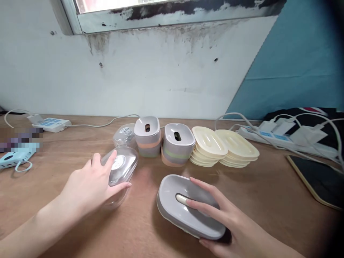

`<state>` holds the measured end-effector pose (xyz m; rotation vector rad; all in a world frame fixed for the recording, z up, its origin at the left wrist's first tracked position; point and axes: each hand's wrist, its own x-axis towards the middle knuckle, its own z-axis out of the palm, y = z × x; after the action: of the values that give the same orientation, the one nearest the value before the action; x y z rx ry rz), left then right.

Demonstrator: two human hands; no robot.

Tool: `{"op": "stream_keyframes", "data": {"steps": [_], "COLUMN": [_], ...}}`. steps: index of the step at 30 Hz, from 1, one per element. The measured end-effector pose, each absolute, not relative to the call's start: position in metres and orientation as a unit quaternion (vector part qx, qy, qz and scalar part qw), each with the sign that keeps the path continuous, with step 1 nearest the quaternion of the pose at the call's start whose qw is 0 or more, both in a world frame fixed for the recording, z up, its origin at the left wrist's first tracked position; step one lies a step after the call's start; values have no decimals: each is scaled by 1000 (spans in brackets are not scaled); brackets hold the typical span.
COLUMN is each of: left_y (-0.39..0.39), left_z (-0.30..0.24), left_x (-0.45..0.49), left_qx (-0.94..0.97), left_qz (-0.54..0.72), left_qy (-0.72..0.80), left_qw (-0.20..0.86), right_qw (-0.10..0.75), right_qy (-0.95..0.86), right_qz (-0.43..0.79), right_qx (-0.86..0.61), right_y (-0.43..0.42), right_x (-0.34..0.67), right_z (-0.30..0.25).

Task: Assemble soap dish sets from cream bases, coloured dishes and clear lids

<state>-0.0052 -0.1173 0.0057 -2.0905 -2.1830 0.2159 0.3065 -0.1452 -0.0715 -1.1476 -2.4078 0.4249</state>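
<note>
My left hand is closed around a transparent plastic container with a round white label, which tilts on the table. My right hand grips a grey oval lid with a paler edge under it, at the front middle. Its thumb is on the near side, and a finger lies by the cream insert in the lid's slot. Behind the left hand stands another transparent container. Two stacks of slotted grey lids, one left and one right, show orange and green layers.
Two stacks of cream oval pieces, one left and one right, sit right of the grey stacks. Power strips with white cables lie left and right. A dark tablet-like device is at the right edge. A wall rises behind.
</note>
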Motion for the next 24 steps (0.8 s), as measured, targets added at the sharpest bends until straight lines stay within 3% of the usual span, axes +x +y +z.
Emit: {"op": "stream_keyframes", "data": {"steps": [4, 11, 16, 20, 24], "left_y": [-116, -120, -119, -125, -136], "left_z": [8, 2, 8, 19, 9], "left_x": [-9, 0, -6, 2, 30], "left_qx": [-674, -677, -683, -700, -817], "left_qz": [57, 66, 44, -56, -240], "left_qy": [-737, -730, -728, -704, -506], "left_qw": [20, 63, 32, 105, 140], "right_qw": [218, 270, 248, 210, 179], "right_qy": [-893, -874, -896, -906, -898], "right_qz": [138, 137, 115, 97, 109], "right_qx": [-368, -380, -350, -354, -387], "right_y": [-143, -141, -137, -137, -138], "right_x": [308, 310, 311, 308, 301], "right_z": [-67, -70, -67, -57, -42]}}
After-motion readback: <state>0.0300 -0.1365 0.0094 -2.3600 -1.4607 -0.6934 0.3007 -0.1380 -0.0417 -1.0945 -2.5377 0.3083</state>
